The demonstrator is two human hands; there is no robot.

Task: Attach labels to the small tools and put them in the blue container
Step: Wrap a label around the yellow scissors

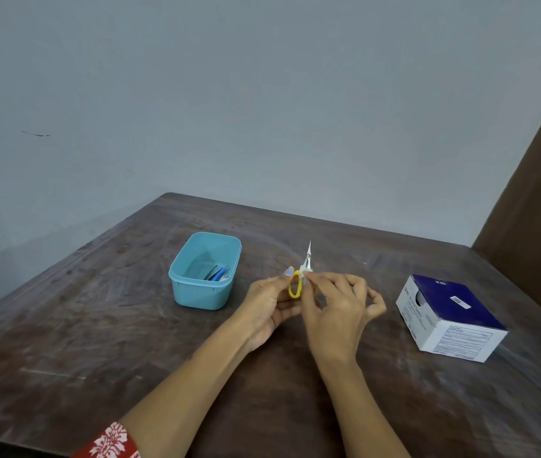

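Underneath everything lies a dark brown wooden desk [97, 325], its top scuffed and streaked with pale scratches, pushed into a corner against a plain grey-blue wall [262, 94]. A brown panel [540, 200] rises past the desk's far right corner.

Near the far left part of the desk stands the blue container [204, 272], open-topped and rectangular with rounded corners. Inside it, toward its right end, lie a few small tools [218, 273], one with a bright blue part; they are too small to tell apart. Near the right edge sits a white and dark blue cardboard box [450, 317] with printed text on its sides, well apart from the container.

Between the two, above the middle of the desk, both hands hold small yellow-handled scissors [299, 279], blades closed and pointing up and away. The left hand [270, 309] grips the yellow handle loop, its fingers curled round it. The right hand [338, 312] pinches a small white label [304, 272] with thumb and forefinger at the neck of the scissors, just above the handles; its other fingers are loosely curled. A red patterned sleeve [112, 441] shows at the near edge.

Bare desk stretches along the near edge and across the near left corner.
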